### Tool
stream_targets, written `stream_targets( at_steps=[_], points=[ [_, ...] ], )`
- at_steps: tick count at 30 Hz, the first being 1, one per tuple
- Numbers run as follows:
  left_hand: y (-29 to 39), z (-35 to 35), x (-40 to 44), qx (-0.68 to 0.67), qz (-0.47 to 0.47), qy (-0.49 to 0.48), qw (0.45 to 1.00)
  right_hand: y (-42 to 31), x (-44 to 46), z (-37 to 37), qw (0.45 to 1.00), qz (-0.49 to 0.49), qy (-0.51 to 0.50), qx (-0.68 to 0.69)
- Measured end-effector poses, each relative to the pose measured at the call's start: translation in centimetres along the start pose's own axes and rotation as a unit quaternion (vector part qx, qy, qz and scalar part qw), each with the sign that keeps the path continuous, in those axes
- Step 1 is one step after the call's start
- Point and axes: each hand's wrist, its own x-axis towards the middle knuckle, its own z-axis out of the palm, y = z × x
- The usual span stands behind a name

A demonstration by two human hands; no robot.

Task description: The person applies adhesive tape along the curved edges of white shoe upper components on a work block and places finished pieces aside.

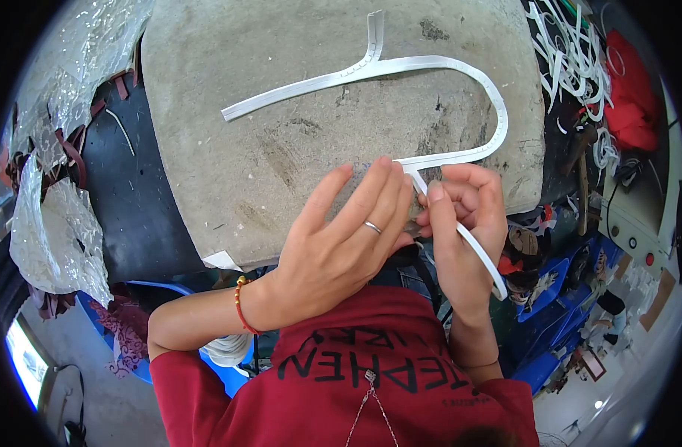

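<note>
A long white strip (479, 72) curves in a U on a grey, stained slab (341, 123), with a short branch sticking up from its upper arm. My left hand (348, 223), wearing a ring and a red bracelet, lies palm down with its fingers stretched out at the strip's lower end. Its fingertips touch or nearly touch the strip. Just to its right, my right hand (464, 231) pinches a narrow white band (481, 257) between thumb and fingers. This band meets the strip near my left fingertips, and its free end hangs past my right thumb.
Crumpled clear plastic (58, 231) lies at the left beside dark scraps. Many loose white strips (572, 56) and a red cloth (630, 104) are at the upper right. A hammer-like tool (582, 171) is right of the slab. Blue containers (531, 335) stand below.
</note>
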Motion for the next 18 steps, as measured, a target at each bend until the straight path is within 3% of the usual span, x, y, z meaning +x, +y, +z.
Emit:
stream_targets(
  at_steps=[6,7,10,12,18],
  points=[
    [-0.7,-0.1,0.2,-0.010,0.019,-0.042,0.999,0.2,0.4,0.3,0.999,-0.022,0.008,-0.045],
    [-0.5,-0.3,0.2,0.010,0.045,-0.052,0.998,-0.2,0.3,0.4,1.000,-0.005,0.013,-0.006],
    [-1.0,-1.1,1.4,0.094,0.129,-0.063,0.985,0.1,-0.7,-0.6,0.995,-0.019,0.024,-0.094],
    [-0.9,-0.6,1.0,0.074,0.113,-0.076,0.988,1.2,-1.6,-1.1,0.995,-0.013,0.015,-0.100],
    [-0.6,-1.1,1.1,0.077,0.097,-0.110,0.986,2.4,-2.7,-0.8,0.963,-0.148,0.060,-0.217]
  ],
)
